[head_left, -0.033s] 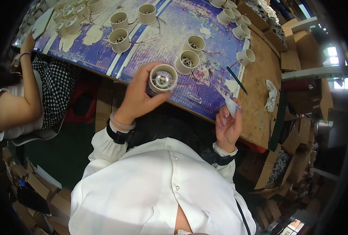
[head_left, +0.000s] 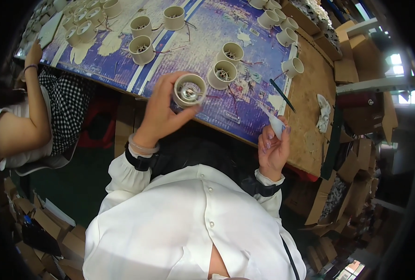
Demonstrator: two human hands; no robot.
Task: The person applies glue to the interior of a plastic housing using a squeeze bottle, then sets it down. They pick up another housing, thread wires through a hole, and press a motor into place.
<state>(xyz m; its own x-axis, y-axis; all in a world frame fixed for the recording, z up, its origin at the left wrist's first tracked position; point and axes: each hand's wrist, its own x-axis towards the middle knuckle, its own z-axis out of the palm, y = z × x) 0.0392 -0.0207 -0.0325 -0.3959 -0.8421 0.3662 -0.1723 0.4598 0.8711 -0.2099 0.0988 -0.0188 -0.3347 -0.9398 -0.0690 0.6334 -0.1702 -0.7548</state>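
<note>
My left hand (head_left: 163, 109) grips a cream round socket (head_left: 189, 91) with a shiny metal part inside, held just above the near edge of the blue-covered table (head_left: 244, 126). My right hand (head_left: 273, 148) holds a small white pointed tube (head_left: 275, 122) at the table's near right edge. Two more cream sockets (head_left: 223, 74) with dark wires sit just beyond the one I hold. A dark green pen (head_left: 282, 94) lies to the right of them. White sleeves cover both of my arms.
Several cream sockets (head_left: 142, 49) are spread over the table, more at the far left and far right. Another person in a checked top (head_left: 65, 109) sits at the left. A crumpled cloth (head_left: 324, 112) lies on the bare wooden end. Cardboard boxes (head_left: 361, 154) pile up at the right.
</note>
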